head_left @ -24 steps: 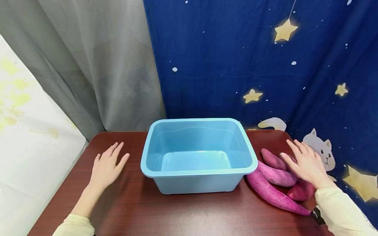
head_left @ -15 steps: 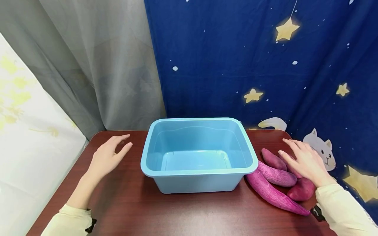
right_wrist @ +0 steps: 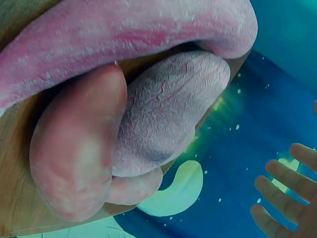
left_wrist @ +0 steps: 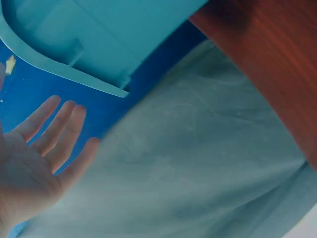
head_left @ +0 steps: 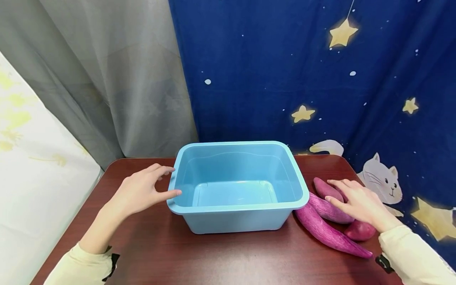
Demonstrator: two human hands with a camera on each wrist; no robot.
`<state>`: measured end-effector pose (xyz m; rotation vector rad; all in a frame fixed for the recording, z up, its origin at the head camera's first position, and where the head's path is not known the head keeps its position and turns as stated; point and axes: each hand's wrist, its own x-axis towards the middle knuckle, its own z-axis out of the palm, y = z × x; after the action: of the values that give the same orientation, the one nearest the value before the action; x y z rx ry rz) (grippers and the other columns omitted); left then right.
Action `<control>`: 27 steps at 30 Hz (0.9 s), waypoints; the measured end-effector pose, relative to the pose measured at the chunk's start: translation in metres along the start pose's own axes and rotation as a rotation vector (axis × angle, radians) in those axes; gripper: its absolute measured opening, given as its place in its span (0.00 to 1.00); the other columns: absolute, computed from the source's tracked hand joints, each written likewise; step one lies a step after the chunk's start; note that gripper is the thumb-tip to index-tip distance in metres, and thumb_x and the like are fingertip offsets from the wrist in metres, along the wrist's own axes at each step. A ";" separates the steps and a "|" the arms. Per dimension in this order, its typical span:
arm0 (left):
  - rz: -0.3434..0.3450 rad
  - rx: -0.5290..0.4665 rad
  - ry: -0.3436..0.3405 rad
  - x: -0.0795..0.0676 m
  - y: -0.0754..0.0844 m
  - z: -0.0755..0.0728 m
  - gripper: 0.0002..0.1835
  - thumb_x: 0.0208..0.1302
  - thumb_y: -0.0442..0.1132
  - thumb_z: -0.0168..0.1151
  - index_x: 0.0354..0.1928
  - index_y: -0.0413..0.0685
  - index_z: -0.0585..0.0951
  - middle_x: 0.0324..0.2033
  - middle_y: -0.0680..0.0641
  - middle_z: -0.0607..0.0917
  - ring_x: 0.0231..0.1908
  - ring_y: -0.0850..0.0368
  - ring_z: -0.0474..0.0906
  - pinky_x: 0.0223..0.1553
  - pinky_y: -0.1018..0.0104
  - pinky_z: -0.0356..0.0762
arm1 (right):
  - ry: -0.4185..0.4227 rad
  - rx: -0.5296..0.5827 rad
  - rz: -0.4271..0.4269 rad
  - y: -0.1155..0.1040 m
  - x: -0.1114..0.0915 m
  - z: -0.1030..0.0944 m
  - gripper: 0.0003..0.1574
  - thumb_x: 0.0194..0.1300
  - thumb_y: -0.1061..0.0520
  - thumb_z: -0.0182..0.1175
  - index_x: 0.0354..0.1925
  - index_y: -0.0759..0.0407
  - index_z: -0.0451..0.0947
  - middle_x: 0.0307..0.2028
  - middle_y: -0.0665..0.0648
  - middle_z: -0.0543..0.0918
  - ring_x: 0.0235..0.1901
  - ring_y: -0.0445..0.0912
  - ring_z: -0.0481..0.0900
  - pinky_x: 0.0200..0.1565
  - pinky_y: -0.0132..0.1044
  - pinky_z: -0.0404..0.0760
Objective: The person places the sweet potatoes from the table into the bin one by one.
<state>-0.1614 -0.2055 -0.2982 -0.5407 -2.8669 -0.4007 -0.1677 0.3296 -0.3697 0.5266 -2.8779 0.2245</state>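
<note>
A light blue plastic bin (head_left: 231, 221) stands on the table, with nothing visible inside. My left hand (head_left: 140, 192) is at its left rim, thumb and fingers spread; the left wrist view shows the fingers (left_wrist: 64, 134) apart from the rim. Right of the bin lie several purple sweet potatoes: a long curved magenta one (head_left: 329, 235), a paler wrinkled one (head_left: 329, 209), a round reddish one (head_left: 360, 230) and a smaller one (head_left: 324, 188) behind. Over this pile hovers my right hand (head_left: 361, 204), fingers loosely extended, gripping nothing. It hides part of the pile.
The dark red-brown table (head_left: 228, 257) has rounded far corners. Behind it hang a grey curtain (head_left: 149, 87) and a blue star-patterned curtain (head_left: 249, 79). A white cloth (head_left: 42, 190) runs along the left. The sweet potatoes lie close against the bin's right side.
My left hand has moved right, from over the table to the bin's left rim, and turned with the thumb pointing right. My right hand has shifted slightly left over the sweet potatoes.
</note>
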 end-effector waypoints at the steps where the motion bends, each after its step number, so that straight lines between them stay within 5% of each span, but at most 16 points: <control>1: 0.011 0.007 -0.009 -0.001 0.002 0.000 0.40 0.41 0.73 0.52 0.51 0.52 0.75 0.39 0.54 0.75 0.35 0.57 0.74 0.28 0.57 0.70 | -0.013 0.000 -0.001 -0.002 -0.001 0.000 0.35 0.55 0.37 0.56 0.53 0.56 0.69 0.46 0.62 0.74 0.46 0.57 0.69 0.38 0.58 0.69; 8: 0.053 0.065 -0.060 -0.004 0.013 0.000 0.41 0.39 0.72 0.57 0.49 0.49 0.76 0.39 0.51 0.76 0.33 0.58 0.74 0.26 0.59 0.70 | -0.091 0.010 -0.013 -0.010 -0.006 0.005 0.41 0.51 0.33 0.56 0.55 0.58 0.69 0.50 0.70 0.70 0.51 0.62 0.64 0.41 0.60 0.67; 15: 0.101 0.098 -0.068 -0.007 0.017 0.002 0.39 0.38 0.72 0.57 0.46 0.50 0.77 0.34 0.54 0.75 0.29 0.62 0.71 0.24 0.62 0.69 | -0.107 0.024 -0.049 -0.017 -0.009 0.014 0.41 0.47 0.32 0.59 0.52 0.56 0.72 0.48 0.63 0.74 0.50 0.59 0.68 0.34 0.59 0.70; 27: 0.117 0.124 -0.059 -0.007 0.019 0.002 0.37 0.37 0.68 0.62 0.46 0.49 0.77 0.33 0.53 0.76 0.29 0.60 0.72 0.23 0.62 0.68 | -0.093 0.015 -0.138 -0.022 -0.018 0.031 0.45 0.44 0.31 0.61 0.53 0.59 0.72 0.43 0.59 0.77 0.45 0.54 0.73 0.40 0.53 0.71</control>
<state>-0.1480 -0.1905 -0.2980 -0.7033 -2.8738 -0.1900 -0.1482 0.3096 -0.4013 0.7541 -2.9149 0.2049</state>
